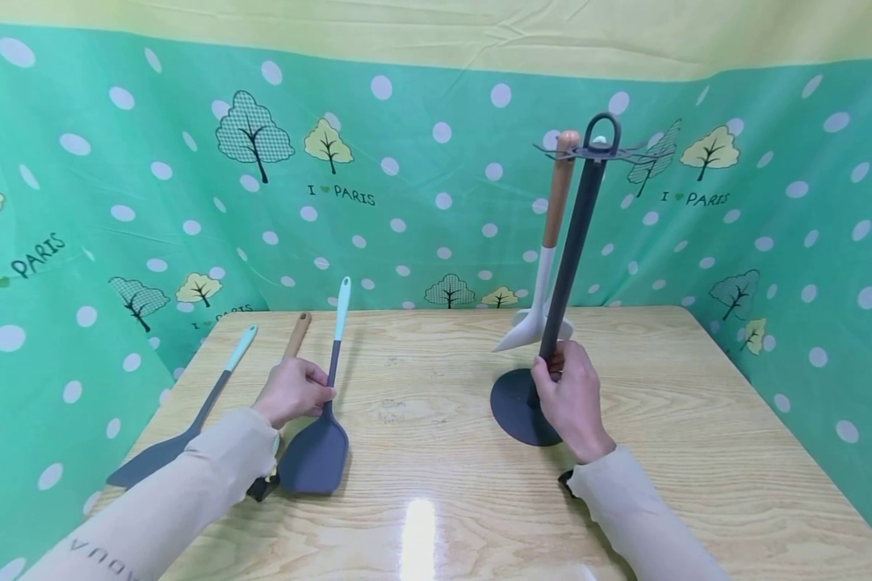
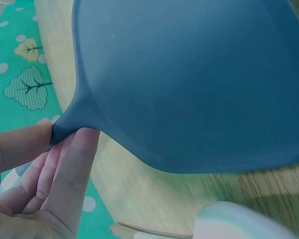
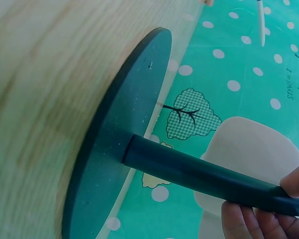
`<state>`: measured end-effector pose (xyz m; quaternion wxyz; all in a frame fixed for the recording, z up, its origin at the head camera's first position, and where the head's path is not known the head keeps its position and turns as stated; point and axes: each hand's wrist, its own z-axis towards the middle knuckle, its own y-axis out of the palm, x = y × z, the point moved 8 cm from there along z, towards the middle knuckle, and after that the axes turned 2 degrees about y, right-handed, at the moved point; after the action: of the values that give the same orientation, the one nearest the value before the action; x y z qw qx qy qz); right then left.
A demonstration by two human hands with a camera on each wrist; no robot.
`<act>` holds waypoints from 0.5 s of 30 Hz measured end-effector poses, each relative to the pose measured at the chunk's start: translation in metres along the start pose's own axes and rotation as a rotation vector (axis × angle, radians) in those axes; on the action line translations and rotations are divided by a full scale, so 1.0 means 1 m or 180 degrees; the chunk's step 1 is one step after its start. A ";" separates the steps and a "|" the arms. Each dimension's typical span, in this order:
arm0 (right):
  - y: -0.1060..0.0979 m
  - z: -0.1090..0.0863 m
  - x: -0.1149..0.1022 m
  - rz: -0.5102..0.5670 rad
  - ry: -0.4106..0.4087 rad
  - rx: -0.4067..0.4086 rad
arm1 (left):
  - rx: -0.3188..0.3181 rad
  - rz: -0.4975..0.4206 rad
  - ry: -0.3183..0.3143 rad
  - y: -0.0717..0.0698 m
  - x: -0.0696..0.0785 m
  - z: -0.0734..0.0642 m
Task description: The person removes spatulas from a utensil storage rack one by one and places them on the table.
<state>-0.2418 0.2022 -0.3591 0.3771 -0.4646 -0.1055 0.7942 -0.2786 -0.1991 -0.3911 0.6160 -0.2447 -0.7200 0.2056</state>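
Observation:
My left hand [image 1: 295, 391] pinches a dark grey turner [image 1: 314, 456] by its shaft, just above the broad blade. The turner's mint handle points away from me. Up close in the left wrist view, the blade [image 2: 189, 84] is flat and wide, with thumb and fingers at its neck. On the right, my right hand [image 1: 572, 399] grips the lower post of a black utensil stand [image 1: 580, 242] with a round base. From its hook ring hangs a white utensil with a wooden handle [image 1: 558, 202]; another white head shows partly behind the post.
At the table's left lies a second grey turner with a mint handle [image 1: 240, 347]. Beyond my left hand a wooden handle [image 1: 298, 332] shows, its other end hidden by the hand. A green dotted curtain [image 1: 421, 177] surrounds the wooden table [image 1: 436, 428] at the back and sides.

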 end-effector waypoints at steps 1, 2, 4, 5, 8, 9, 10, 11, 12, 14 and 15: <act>0.000 0.000 0.000 -0.0001 0.0001 -0.0001 | 0.0006 0.0013 -0.0001 0.000 0.000 0.001; 0.000 0.000 0.000 -0.0005 0.0003 -0.0004 | 0.0009 0.0021 -0.0007 -0.001 -0.001 0.002; 0.000 0.000 0.000 -0.0012 0.0015 -0.0011 | 0.0003 0.0041 -0.0025 -0.001 -0.001 0.004; 0.000 0.000 0.000 -0.0013 0.0018 -0.0011 | 0.0002 0.0053 -0.0032 -0.001 -0.002 0.005; 0.000 0.000 0.000 -0.0017 0.0023 -0.0016 | -0.0009 0.0071 -0.0060 0.000 -0.004 0.007; 0.000 0.000 0.000 -0.0014 0.0025 -0.0017 | -0.0014 0.0063 -0.0074 0.000 -0.005 0.008; 0.000 0.000 0.000 -0.0012 0.0026 -0.0019 | -0.0027 0.0053 -0.0096 0.001 -0.006 0.009; -0.001 0.000 -0.001 -0.0008 0.0025 -0.0015 | -0.0040 0.0050 -0.0116 0.001 -0.007 0.009; -0.001 0.000 -0.001 -0.0009 0.0024 -0.0016 | -0.0062 0.0048 -0.0120 0.002 -0.008 0.010; -0.001 0.000 -0.001 -0.0007 0.0020 -0.0016 | -0.0087 0.0063 -0.0131 0.003 -0.009 0.011; -0.001 0.000 -0.001 -0.0005 0.0018 -0.0016 | -0.0096 0.0073 -0.0138 0.003 -0.010 0.011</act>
<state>-0.2410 0.2020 -0.3579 0.3769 -0.4677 -0.1067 0.7924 -0.2880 -0.2027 -0.4025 0.5940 -0.2577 -0.7334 0.2071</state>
